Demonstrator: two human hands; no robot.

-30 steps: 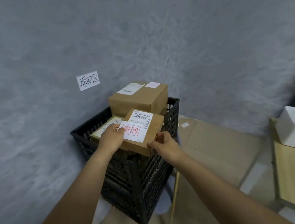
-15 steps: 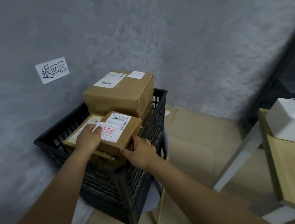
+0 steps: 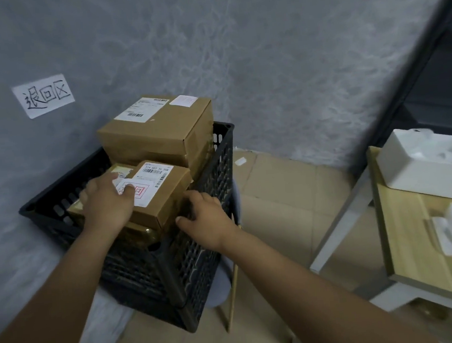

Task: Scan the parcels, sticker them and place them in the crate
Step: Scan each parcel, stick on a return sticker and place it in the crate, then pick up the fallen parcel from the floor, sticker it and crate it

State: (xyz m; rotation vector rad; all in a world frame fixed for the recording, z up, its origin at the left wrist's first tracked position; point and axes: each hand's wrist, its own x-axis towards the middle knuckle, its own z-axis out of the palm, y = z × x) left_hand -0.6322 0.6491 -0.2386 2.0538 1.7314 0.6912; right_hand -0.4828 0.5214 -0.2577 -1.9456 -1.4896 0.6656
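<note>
Parcel: small brown cardboard parcel [image 3: 164, 197] with a red-stamped white sticker, centre frame, atop the black plastic crate [image 3: 219, 155].
Grip: left hand [image 3: 107, 202] flat on top, fingers spread; right hand [image 3: 205, 217] loosely curled at its near-right corner, gripping nothing.
Axis: long side runs toward upper right; both hands close.

Dim, soft light; blurred, warped edges.

Left hand [image 3: 107, 206] flat, fingers spread; right hand [image 3: 207, 219] loosely curled.
</note>
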